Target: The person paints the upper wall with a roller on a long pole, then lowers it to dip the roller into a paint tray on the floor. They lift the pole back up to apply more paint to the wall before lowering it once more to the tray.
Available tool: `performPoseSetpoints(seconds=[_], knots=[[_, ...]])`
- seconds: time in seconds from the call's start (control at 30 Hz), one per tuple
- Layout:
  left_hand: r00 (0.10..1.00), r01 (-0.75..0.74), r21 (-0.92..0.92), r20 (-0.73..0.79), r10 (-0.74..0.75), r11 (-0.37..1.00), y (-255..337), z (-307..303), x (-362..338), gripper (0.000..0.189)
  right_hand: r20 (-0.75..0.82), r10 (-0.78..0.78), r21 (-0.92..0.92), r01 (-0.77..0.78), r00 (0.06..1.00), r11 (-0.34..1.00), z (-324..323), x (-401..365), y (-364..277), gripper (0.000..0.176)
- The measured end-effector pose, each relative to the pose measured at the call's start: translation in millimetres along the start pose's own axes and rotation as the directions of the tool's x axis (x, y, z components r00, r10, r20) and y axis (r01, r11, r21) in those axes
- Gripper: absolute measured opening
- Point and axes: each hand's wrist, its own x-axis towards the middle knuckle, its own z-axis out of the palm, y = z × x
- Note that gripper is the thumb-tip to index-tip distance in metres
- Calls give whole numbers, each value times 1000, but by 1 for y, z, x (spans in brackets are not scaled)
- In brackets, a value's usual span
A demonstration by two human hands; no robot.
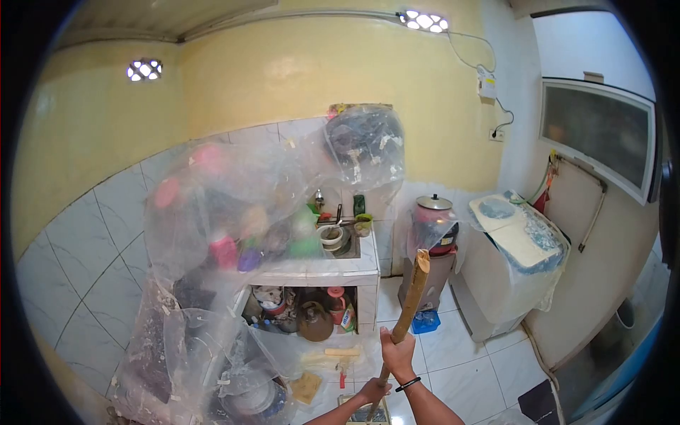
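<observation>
A long wooden pole [411, 304] rises at a slant from the bottom centre, its broken-looking upper end in front of the pink cooker. My right hand [399, 354], with a black band at the wrist, is wrapped round the pole at mid height. Lower down and to the left, my left hand [374, 389] is closed round the same pole. Below the hands lies a pale framed object [354, 411] on the floor, partly hidden. Near it are a yellowish square piece [306, 388] and a small red-handled tool [342, 375].
Clear plastic sheeting [269, 170] drapes over the tiled counter [319, 266] and its items. A lidded cooker [435, 219] stands on a grey stand. A plastic-covered washing machine [506, 255] is at the right. A wall cabinet [598, 131] hangs at the upper right.
</observation>
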Motion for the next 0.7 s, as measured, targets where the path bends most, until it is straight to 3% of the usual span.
performPoseSetpoints(seconds=[0.37,0.7], knots=[[996,74,19,-46,-73,997,13,18,0,40,37,-31,6,31,999,1000,-27,5,16,33],[990,30,38,-139,-25,999,13,36,-15,42,94,-45,74,39,995,997,-45,-11,4,33]])
